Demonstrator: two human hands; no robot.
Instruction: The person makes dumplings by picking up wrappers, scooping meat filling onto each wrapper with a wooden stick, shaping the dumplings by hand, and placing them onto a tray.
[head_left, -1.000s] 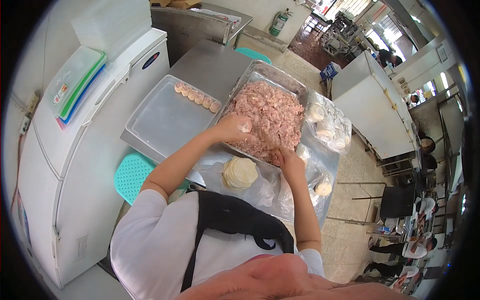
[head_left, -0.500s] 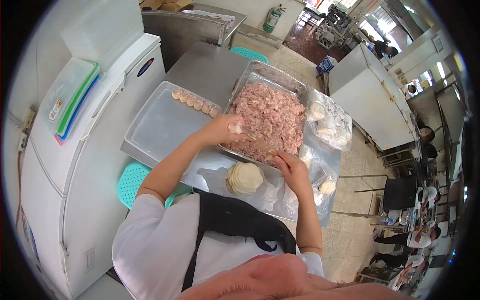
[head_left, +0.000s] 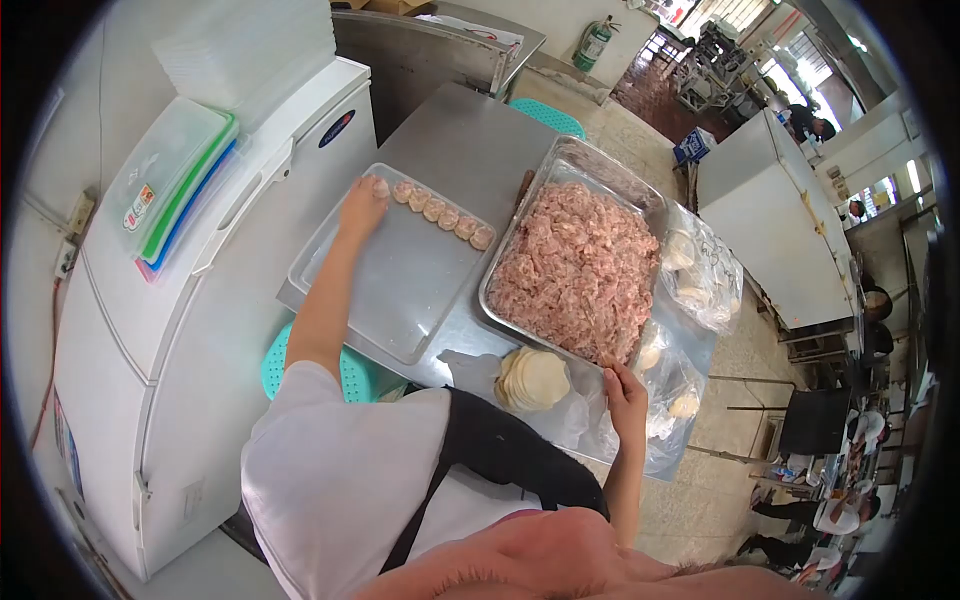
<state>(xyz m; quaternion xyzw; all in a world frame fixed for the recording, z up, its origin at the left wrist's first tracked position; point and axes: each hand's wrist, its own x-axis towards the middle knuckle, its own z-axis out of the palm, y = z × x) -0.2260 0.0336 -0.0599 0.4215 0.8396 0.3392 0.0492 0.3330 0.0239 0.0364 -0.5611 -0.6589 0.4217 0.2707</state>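
Note:
My left hand [head_left: 363, 207] is at the far left corner of a shallow translucent tray [head_left: 385, 290], its fingers closed around a small meat-filled dumpling [head_left: 380, 187]. That dumpling is at the end of a row of dumplings [head_left: 433, 209] along the tray's far edge. My right hand [head_left: 626, 392] is at the near right corner of a deep metal pan [head_left: 503, 315] of pinkish minced meat [head_left: 580, 260]. It pinches a thin stick-like tool, mostly hidden by fingers and meat. Between the hands, close to my apron, lies a stack of round dough wrappers [head_left: 535, 380] on plastic.
Bags of wrappers [head_left: 700, 265] lie right of the pan on the metal table [head_left: 450, 125]. A white freezer [head_left: 230, 330] with stacked lids [head_left: 185, 185] stands on the left. Turquoise stools [head_left: 280, 365] show beside the table. Several people work far right.
My left hand has moved from above the pan to the tray's far left corner with the dumpling. My right hand has drawn back to the pan's near corner. The view has shifted.

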